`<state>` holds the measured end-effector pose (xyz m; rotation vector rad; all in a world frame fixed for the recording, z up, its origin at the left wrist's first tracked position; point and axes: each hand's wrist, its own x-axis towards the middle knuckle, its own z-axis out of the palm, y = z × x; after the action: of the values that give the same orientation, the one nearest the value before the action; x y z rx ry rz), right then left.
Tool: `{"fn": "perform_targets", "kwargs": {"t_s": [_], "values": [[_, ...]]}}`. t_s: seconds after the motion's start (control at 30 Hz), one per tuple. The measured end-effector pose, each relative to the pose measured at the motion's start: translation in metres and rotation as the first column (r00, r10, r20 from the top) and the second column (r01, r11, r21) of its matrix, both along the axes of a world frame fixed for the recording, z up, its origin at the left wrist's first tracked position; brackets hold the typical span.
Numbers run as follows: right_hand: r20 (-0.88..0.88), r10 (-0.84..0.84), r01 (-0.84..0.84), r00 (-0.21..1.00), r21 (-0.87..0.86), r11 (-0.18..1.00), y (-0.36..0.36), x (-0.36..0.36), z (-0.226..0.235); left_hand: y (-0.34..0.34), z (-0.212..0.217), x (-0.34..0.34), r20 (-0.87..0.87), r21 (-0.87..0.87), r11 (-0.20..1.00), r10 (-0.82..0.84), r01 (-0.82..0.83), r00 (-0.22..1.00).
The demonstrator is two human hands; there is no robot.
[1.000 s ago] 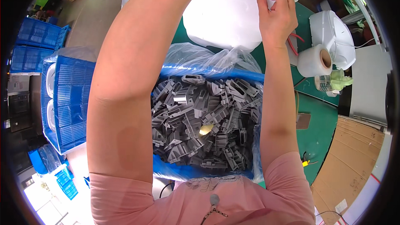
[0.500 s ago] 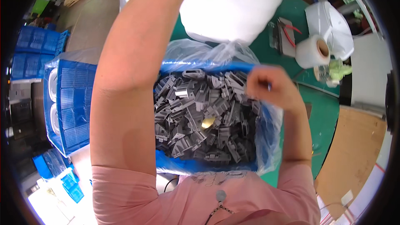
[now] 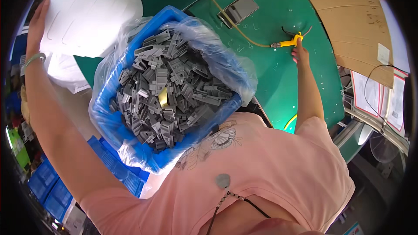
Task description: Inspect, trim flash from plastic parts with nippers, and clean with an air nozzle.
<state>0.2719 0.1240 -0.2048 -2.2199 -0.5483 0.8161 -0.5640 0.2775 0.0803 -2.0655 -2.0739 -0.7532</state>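
A yellow air blow gun (image 3: pixel 289 42) on a thin hose lies over the green tabletop at the right. My right hand (image 3: pixel 301 55) has its fingers closed at the near end of the gun. Far to the left, my left hand (image 3: pixel 37 28) rests with outstretched fingers along the side of a big white wrapped bundle (image 3: pixel 93 13). Between my arms stands a blue crate (image 3: pixel 167 14) lined with clear plastic. Grey moulded plastic parts (image 3: pixel 161 74) fill it in a loose heap, and a small gold-coloured piece (image 3: pixel 163 97) lies on top.
A smartphone (image 3: pixel 239 10) lies on the green table (image 3: pixel 270 78), with the air hose (image 3: pixel 230 21) crossing it. A cardboard sheet (image 3: pixel 348 17) borders the table at the right. Blue crates (image 3: pixel 115 161) stand low at the left.
My view has swung to the right. My right hand has gone from beside the crate to the yellow air blow gun. My left hand now shows against the white bundle.
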Motion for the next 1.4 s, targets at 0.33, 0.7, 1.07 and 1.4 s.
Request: {"fn": "perform_targets", "kwargs": {"t_s": [0.33,0.7,1.07,1.4], "values": [[-0.170,-0.110,0.116,0.979,0.024,0.993,0.044,0.056,-0.097,-0.031,0.017,0.089,0.185,-0.084,0.996,-0.004,0.019,0.983],[-0.521,0.824,0.134,0.222,0.853,0.504,0.070,-0.143,0.103,-0.030,0.026,0.097,0.057,-0.013,0.989,0.150,-0.150,0.987],[-0.288,0.954,-0.171,-0.081,0.947,0.271,0.132,-0.256,0.225,-0.001,0.040,0.132,-0.328,-0.098,0.960,0.219,-0.264,0.919],[-0.064,0.708,0.003,0.704,0.996,0.088,0.111,-0.346,0.240,-0.001,0.047,0.113,-0.305,-0.167,0.966,0.140,-0.198,0.942]]}}
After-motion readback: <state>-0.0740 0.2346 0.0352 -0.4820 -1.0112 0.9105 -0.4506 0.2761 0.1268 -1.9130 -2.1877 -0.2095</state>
